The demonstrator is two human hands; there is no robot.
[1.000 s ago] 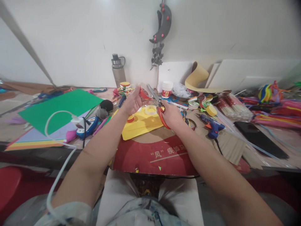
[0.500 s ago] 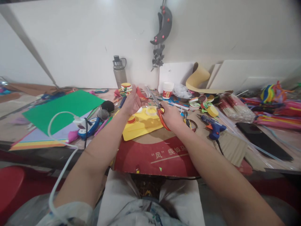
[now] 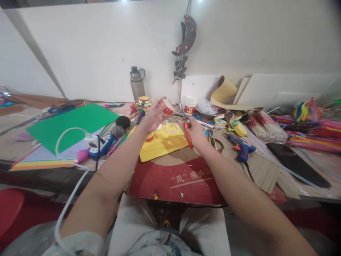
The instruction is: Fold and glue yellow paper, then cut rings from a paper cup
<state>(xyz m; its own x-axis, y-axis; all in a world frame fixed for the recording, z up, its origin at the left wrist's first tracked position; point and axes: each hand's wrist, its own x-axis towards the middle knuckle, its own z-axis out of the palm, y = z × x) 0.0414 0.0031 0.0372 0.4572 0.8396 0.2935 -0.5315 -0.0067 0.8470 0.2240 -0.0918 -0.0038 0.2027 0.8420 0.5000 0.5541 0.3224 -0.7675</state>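
My left hand (image 3: 153, 116) is raised over the table and pinches a small red paper ring (image 3: 167, 106) at its fingertips. My right hand (image 3: 195, 132) grips red-handled scissors (image 3: 185, 122); their blades point up and away, a short way right of the ring and apart from it. Below both hands lie yellow paper (image 3: 162, 141) and a roll of clear tape (image 3: 172, 127).
Red-and-brown cardboard (image 3: 176, 176) covers the near table edge. Green paper (image 3: 70, 124) and a blue tape dispenser (image 3: 99, 145) lie left. A blue glue gun (image 3: 241, 147), a black phone (image 3: 295, 158), bundled sticks (image 3: 266, 126), a paper cup (image 3: 190, 104) and a bottle (image 3: 137, 85) stand right and behind.
The scissors have swung from leaning left toward the ring to nearly upright, away from it. My left hand has turned the red ring and lifted it slightly to the right.
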